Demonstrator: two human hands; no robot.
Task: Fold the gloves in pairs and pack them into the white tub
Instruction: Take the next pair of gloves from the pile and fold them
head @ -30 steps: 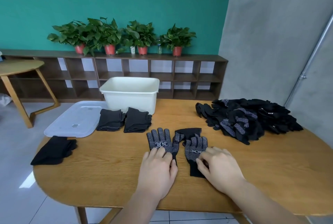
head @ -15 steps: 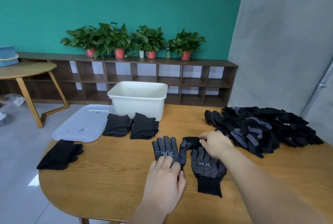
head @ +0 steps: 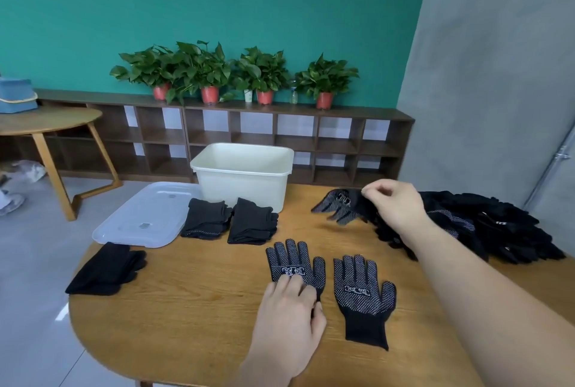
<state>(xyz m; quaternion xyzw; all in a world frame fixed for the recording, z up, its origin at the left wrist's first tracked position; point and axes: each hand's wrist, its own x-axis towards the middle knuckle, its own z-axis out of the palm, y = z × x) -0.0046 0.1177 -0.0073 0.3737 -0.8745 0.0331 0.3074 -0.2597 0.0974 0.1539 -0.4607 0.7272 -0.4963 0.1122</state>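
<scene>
The white tub (head: 242, 187) sits at the far side of the table (head: 186, 309), open on top. From this angle only its pale inner wall shows, so what's at the bottom is anyone's guess. Its clear lid (head: 146, 215) lies flat just left of it, partly hanging off the table edge. None of the folded pairs are in the tub. Two black bundles (head: 205, 223) (head: 250, 226) lie right in front of it and another bundle (head: 107, 268) is near the left edge.

Closer in, the first glove (head: 294, 262) and the second glove (head: 362, 296) lie dotted side up, side by side, just apart. The left hand (head: 287, 321) rests flat on the first glove's cuff, fingers straight and together. The right hand (head: 393, 206) pinches a third glove (head: 337, 207) between thumb and fingertips, lifted clear of the table at the near end of the loose pile (head: 491, 228).

Versus half a second ago, the right hand was on the second glove, which overlapped the first with its fingers bunched. Now that glove is laid out flat and the hand has gone over to the pile. The left hand hasn't budged.
</scene>
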